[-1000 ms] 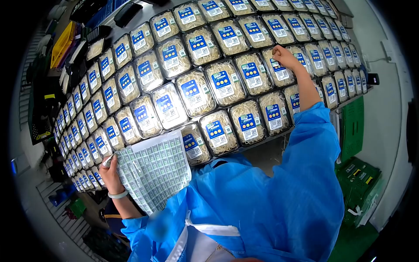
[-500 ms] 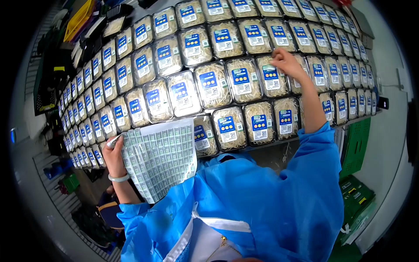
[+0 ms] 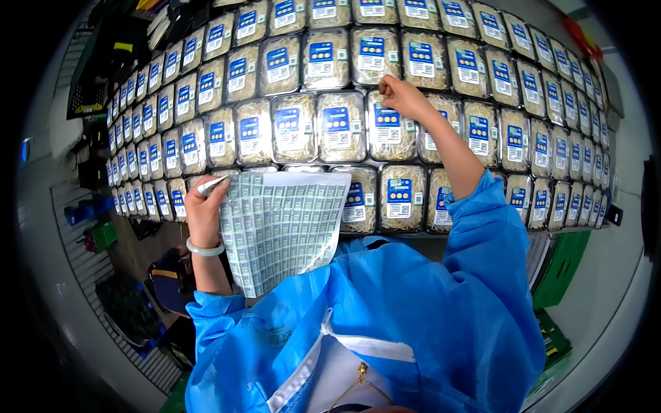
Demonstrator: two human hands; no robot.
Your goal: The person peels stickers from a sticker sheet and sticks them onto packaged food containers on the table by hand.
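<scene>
- Right hand [image 3: 401, 95] presses on a sprout tray [image 3: 391, 125] mid-worktop, fingers pinched narrow; sticker too small to see.
- Left hand [image 3: 204, 210] grips the sticker sheet [image 3: 282, 224] at the near edge.
- Best pressed flat, square beside the blue label.

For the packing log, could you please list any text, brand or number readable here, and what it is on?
Nothing can be read.
Blue labels on the packs: print, three yellow dots and a square code patch, all too small.
Sticker sheet in the left hand: rows of small stickers, blurred.
Right hand on a pack: nothing legible beside it.
</scene>
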